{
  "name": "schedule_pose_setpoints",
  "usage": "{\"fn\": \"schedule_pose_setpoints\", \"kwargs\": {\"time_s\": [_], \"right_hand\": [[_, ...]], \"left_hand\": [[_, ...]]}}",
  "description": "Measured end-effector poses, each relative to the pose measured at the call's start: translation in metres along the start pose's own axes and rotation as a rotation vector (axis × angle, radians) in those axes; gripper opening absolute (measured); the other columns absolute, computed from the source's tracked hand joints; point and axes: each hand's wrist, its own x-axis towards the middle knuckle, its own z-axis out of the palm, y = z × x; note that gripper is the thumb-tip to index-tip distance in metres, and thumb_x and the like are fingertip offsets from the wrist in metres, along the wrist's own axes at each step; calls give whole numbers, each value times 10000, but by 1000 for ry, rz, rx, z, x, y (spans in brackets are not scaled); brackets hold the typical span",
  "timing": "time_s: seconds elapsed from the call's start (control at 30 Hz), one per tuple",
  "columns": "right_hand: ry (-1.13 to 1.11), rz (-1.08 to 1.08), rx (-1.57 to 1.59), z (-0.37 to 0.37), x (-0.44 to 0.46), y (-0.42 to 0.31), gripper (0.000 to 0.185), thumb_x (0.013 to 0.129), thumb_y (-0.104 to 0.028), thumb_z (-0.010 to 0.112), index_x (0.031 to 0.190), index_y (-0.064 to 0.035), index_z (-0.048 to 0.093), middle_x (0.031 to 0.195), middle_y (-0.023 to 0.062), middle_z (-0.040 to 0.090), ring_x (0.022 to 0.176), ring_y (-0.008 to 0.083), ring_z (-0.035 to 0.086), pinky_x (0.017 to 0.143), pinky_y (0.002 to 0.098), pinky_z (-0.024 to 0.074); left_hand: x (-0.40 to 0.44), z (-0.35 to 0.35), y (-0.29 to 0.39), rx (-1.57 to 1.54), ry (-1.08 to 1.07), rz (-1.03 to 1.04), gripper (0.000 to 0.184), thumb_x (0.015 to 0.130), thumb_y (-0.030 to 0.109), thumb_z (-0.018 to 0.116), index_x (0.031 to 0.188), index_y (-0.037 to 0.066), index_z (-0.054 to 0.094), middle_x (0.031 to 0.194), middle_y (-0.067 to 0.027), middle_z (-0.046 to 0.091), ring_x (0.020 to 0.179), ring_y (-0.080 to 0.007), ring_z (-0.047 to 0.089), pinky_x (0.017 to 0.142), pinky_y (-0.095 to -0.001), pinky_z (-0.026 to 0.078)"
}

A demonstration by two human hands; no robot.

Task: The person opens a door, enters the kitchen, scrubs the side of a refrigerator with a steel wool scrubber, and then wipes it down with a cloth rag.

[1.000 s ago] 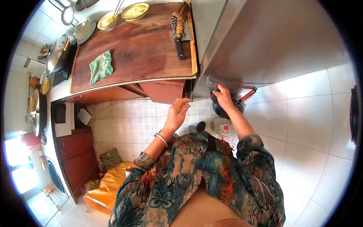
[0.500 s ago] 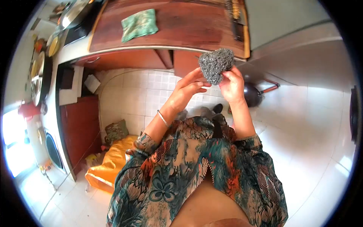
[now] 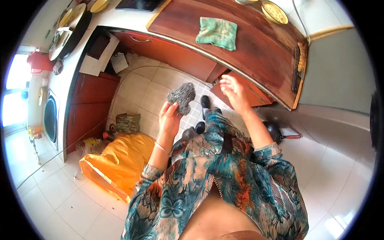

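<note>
A grey steel-wool scourer is gripped in my left hand, which wears a bracelet and is held over the tiled floor. My right hand is raised in front of the cabinet door under the worktop, with its fingers apart and nothing in them. Beyond it, a folded green cloth lies on the reddish-brown wooden board.
A knife lies at the board's right end and a yellow bowl at its back. A black pan rests on the floor at right. An orange bag lies at lower left.
The scourer has passed from my right hand to my left. My left hand has moved left with it, and my right hand has opened. The view has turned left.
</note>
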Motion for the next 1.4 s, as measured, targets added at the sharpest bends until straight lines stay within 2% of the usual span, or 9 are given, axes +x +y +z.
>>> {"fn": "schedule_pose_setpoints", "kwargs": {"time_s": [0.23, 0.37, 0.5, 0.57, 0.67, 0.8, 1.03, 1.23, 1.4], "right_hand": [[233, -181, -468, -78, 116, -3, 447, 795, -97, 599, 1214, -16, 468, 1153, 161, 550, 1052, 266, 535, 898, 372, 436], [395, 136, -410, -151, 93, 77, 630, 756, -132, 652, 1303, 10, 373, 1312, 192, 420, 1178, 297, 449, 982, 373, 358], [512, 237, -389, -185, 53, 153, 563, 736, -82, 633, 1243, 54, 427, 1233, 185, 491, 1110, 265, 491, 948, 360, 366], [422, 263, -378, -155, 29, 118, 463, 723, -25, 589, 1163, 64, 475, 1139, 156, 543, 1038, 266, 527, 917, 364, 389], [352, 366, 138, -112, 19, 86, 416, 712, 48, 526, 1127, 31, 498, 1011, 83, 579, 916, 203, 571, 837, 303, 445], [13, 316, 322, -22, 43, -6, 383, 724, 67, 508, 1105, 32, 502, 994, 74, 583, 871, 163, 577, 772, 286, 472], [-368, 263, 556, 165, 135, -52, 305, 795, 46, 505, 1099, 29, 488, 1005, 89, 590, 893, 149, 572, 806, 279, 470], [-362, 275, 573, 253, 131, -102, 302, 806, 45, 503, 1108, 22, 494, 1017, 76, 595, 904, 140, 577, 824, 275, 464], [-257, 365, 483, 288, 142, -106, 298, 796, 58, 502, 1091, 20, 516, 993, 62, 601, 864, 134, 582, 806, 264, 461]], "left_hand": [[-7, -45, 21, -102, 127, 43, 224, 833, 30, 509, 1051, 73, 535, 1020, -44, 593, 915, -169, 580, 788, -360, 485], [-26, -49, 22, -3, 181, -22, 205, 832, 35, 518, 1031, 68, 549, 991, -34, 598, 901, -152, 573, 764, -341, 506], [-27, -49, 32, -15, 202, -9, 228, 853, 28, 486, 1075, 61, 529, 1027, -44, 592, 918, -163, 583, 780, -349, 509], [-27, -47, 37, -26, 210, 24, 213, 849, 23, 500, 1051, 73, 544, 994, -17, 598, 912, -135, 580, 766, -319, 511], [-33, -48, 51, -65, 286, 68, 208, 850, 29, 507, 1051, 67, 543, 990, -19, 596, 900, -128, 579, 766, -310, 502], [-42, -58, 68, -121, 346, 106, 194, 847, 19, 499, 1034, 63, 532, 988, -22, 593, 898, -131, 573, 763, -318, 490], [-25, -98, 125, -158, 516, 275, 115, 839, 8, 515, 921, 82, 546, 857, 11, 570, 737, -78, 542, 646, -265, 489], [-22, -142, 205, -148, 538, 189, 114, 837, 8, 508, 905, 90, 550, 850, 9, 575, 720, -69, 545, 635, -240, 493], [1, -171, 279, -6, 522, 236, 112, 830, 37, 538, 931, 74, 567, 810, 40, 584, 655, -21, 521, 487, -167, 368]]}}
